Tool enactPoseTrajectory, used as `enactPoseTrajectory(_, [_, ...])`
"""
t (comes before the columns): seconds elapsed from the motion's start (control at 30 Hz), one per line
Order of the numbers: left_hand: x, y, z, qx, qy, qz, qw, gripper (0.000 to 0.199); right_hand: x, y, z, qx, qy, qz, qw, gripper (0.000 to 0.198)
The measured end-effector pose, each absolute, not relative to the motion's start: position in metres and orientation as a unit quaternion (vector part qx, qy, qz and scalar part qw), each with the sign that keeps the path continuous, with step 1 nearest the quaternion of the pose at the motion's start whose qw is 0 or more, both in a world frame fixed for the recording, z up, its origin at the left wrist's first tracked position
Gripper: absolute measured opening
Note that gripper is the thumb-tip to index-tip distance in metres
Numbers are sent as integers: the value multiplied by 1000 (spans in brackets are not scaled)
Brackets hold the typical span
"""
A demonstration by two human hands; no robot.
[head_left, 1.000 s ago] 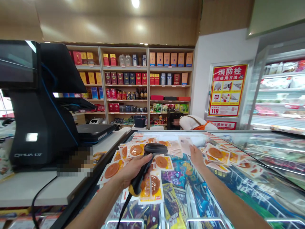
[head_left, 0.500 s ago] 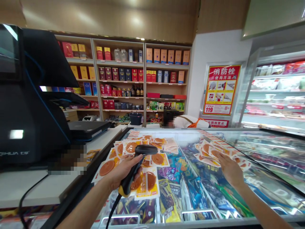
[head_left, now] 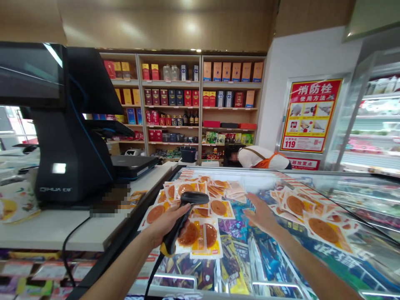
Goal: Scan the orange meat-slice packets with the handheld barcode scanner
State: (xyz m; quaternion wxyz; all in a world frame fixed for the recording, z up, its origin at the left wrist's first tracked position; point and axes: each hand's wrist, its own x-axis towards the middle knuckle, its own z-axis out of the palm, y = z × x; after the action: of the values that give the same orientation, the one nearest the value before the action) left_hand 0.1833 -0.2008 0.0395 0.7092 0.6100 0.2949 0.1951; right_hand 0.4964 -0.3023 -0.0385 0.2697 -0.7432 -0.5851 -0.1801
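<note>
My left hand is wrapped round a black and yellow barcode scanner, whose cable hangs down toward me. Beneath it, flat packets of round brown patties lie spread on the glass top of the freezer. My right hand is over the middle of the glass with its fingers apart, holding nothing. It is close to the right end of the left group of packets. Farther right lies a second group of the same packets, with one packet lying nearest me.
A black checkout terminal stands on the white counter at left. Coloured bags show through the glass. Behind the freezer a person in white bends down before shelves of boxes. A refrigerated case stands at right.
My right hand has moved left from the right group of packets, leaving one packet lying at its near edge. The left hand keeps hold of the scanner. The view has turned left.
</note>
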Motion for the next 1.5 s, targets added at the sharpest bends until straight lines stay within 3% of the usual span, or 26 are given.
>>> enactPoseTrajectory(0.17, [174, -198, 35, 605, 302, 209, 707, 35, 434, -250, -42, -694, -682, -39, 227, 67])
enactPoseTrajectory(0.37, [175, -204, 42, 599, 306, 211, 709, 35, 431, -249, -39, -660, -712, -48, 235, 41])
enactPoseTrajectory(0.57, [187, -210, 48, 603, 278, 199, 720, 34, 478, -259, -42, -759, -509, -128, 386, 41])
enactPoseTrajectory(0.7, [198, -215, 52, 617, 261, 184, 719, 33, 499, -262, -37, -754, -422, -104, 493, 40])
enactPoseTrajectory(0.9, [208, -222, 63, 636, 236, 163, 716, 33, 499, -264, -34, -736, -391, -59, 549, 36])
enactPoseTrajectory(1.1, [211, -224, 65, 631, 234, 163, 722, 34, 491, -266, -30, -720, -411, -72, 555, 35])
enactPoseTrajectory(1.4, [210, -223, 66, 643, 269, 199, 689, 34, 521, -292, -14, -775, -331, -255, 474, 41])
enactPoseTrajectory(1.5, [209, -222, 65, 650, 275, 191, 683, 33, 544, -321, -10, -779, -347, -337, 399, 40])
